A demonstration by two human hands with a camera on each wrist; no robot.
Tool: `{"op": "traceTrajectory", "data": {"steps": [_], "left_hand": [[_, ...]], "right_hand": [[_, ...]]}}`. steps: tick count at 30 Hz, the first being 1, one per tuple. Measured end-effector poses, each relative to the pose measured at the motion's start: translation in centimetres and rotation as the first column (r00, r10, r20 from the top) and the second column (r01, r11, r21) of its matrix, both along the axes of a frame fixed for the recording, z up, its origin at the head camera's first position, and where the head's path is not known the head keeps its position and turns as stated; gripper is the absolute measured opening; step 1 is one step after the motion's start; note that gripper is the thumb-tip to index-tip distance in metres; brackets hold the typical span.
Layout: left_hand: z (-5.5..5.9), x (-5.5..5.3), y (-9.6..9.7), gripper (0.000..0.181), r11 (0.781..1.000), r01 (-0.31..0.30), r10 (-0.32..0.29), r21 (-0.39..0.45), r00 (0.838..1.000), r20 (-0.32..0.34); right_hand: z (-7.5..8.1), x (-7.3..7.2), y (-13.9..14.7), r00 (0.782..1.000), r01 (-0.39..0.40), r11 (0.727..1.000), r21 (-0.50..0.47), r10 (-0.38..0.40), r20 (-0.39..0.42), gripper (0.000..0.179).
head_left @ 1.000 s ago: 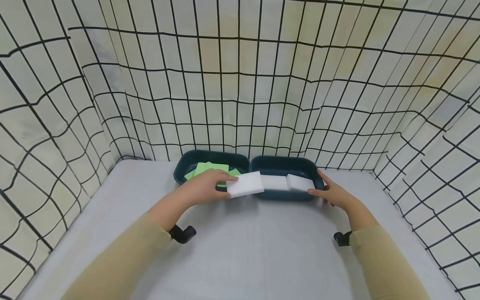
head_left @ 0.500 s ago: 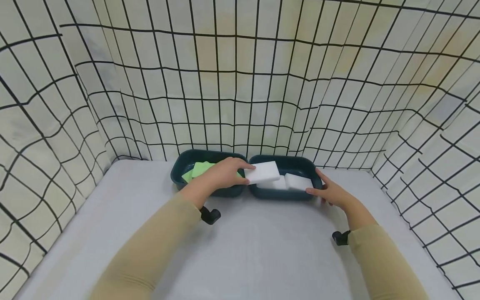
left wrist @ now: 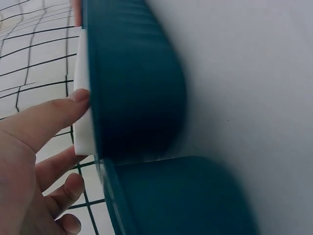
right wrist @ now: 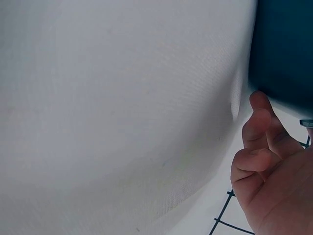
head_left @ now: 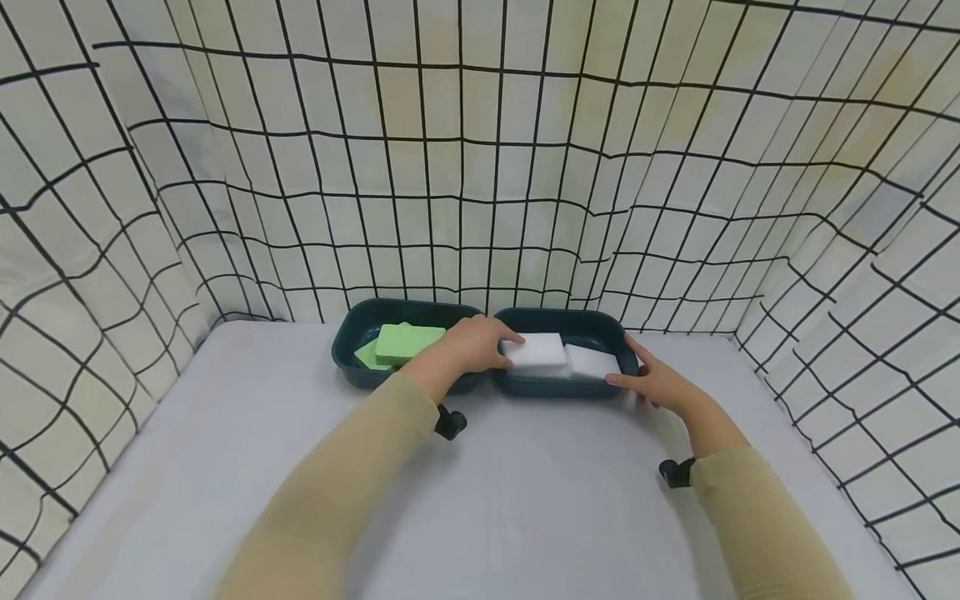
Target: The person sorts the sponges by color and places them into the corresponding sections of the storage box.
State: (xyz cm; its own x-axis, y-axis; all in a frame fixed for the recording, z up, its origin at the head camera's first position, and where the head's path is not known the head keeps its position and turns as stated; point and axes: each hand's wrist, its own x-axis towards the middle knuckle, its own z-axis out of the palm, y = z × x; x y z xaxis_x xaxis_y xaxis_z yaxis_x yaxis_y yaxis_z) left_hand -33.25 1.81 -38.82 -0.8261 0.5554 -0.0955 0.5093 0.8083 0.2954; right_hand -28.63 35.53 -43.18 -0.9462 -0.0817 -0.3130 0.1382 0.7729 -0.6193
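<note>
My left hand point(head_left: 474, 343) pinches a white sponge-like block point(head_left: 538, 352) between thumb and fingers, low in the right dark teal bin point(head_left: 555, 387). In the left wrist view the thumb lies on the near side of that block point(left wrist: 84, 132), which shows just above the bin rim. A second white block point(head_left: 592, 363) lies beside it to the right. My right hand point(head_left: 662, 383) holds the right end of this bin, thumb at the front rim and a finger along the end. In the right wrist view, curled fingers touch the bin wall point(right wrist: 283, 54).
A matching left bin point(head_left: 358, 375) stands against the right one and holds several green blocks point(head_left: 407, 342). Both stand on a white cloth-covered table point(head_left: 525, 492). Black wire grid point(head_left: 462, 200) with pale fabric behind encloses the back and sides.
My left hand has moved right, carrying the white block from in front of the bins down into the right bin. My right hand has stayed at the bin's right end.
</note>
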Motion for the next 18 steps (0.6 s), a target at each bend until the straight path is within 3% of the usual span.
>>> {"op": "traceTrajectory", "data": {"steps": [5, 12, 18], "left_hand": [[-0.42, -0.06, 0.64, 0.049, 0.998, 0.008, -0.009, -0.058, 1.000, -0.019], [-0.60, -0.38, 0.64, 0.048, 0.997, 0.021, -0.022, -0.074, 1.000, -0.008], [-0.29, -0.53, 0.50, 0.046, 0.991, 0.068, -0.072, -0.111, 0.997, -0.030]], "right_hand": [[0.03, -0.13, 0.06, 1.000, -0.003, 1.000, 0.005, 0.003, 0.000, 0.111], [0.13, 0.06, -0.15, 1.000, 0.007, 1.000, -0.004, -0.007, -0.010, 0.108], [0.02, 0.08, -0.06, 1.000, 0.009, 1.000, 0.000, -0.009, -0.018, 0.108]]}}
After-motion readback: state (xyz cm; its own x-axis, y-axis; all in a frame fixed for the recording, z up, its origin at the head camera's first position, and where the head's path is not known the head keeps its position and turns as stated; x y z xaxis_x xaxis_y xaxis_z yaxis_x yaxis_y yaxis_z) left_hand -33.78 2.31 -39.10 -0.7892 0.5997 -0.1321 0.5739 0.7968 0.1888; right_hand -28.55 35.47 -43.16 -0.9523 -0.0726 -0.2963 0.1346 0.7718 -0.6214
